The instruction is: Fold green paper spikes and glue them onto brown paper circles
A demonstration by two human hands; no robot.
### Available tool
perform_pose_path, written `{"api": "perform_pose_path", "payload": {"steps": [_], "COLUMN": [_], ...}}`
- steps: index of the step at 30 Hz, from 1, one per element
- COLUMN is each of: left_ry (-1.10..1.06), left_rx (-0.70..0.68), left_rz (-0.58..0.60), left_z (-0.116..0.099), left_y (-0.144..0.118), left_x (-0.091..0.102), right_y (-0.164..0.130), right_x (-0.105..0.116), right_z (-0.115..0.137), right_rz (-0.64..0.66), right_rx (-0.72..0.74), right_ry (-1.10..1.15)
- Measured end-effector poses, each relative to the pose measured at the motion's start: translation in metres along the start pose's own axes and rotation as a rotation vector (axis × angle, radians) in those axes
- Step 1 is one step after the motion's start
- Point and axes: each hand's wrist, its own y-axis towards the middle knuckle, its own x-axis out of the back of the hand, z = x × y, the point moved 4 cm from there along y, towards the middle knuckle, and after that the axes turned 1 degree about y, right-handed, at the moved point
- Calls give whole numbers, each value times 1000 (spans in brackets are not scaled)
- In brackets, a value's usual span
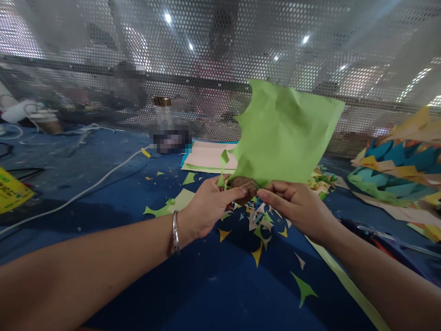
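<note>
Both hands meet over the middle of the bench, which is covered in blue. The left hand, silver bangle at the wrist, pinches the lower corner of a green paper sheet; the right hand closes thumb and fingers on the same lower edge just beside it. Both grips are clamped on the paper, holding it upright, clear of the bench, probably so the ragged cut edge on its left side faces the person. A small brown thing sits between the two hands; what it is cannot be told. Below the hands lies a scatter of paper offcuts, green, yellow and white triangles. A stack of pale sheets lies flat behind, toward the far edge. At the right edge sits a heap of coloured paper cuttings. A white cable crosses the left half. A perforated screen closes off the far side.
</note>
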Motion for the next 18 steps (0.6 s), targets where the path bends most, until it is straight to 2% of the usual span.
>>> {"api": "perform_pose_path", "payload": {"steps": [8, 13, 18], "left_ry": [31, -21, 53], "left_rx": [-5, -33, -53], "left_rz": [-33, -5, -55], "left_z": [1, 0, 1], "left_y": [0, 0, 0], "left_x": [2, 1, 4], "right_y": [0, 0, 1], "right_x": [1, 1, 1], "right_z": [2, 2, -2], "right_rz": [3, 17, 7], "right_rx": [25, 23, 12], "right_ry": [-82, -101, -99]}}
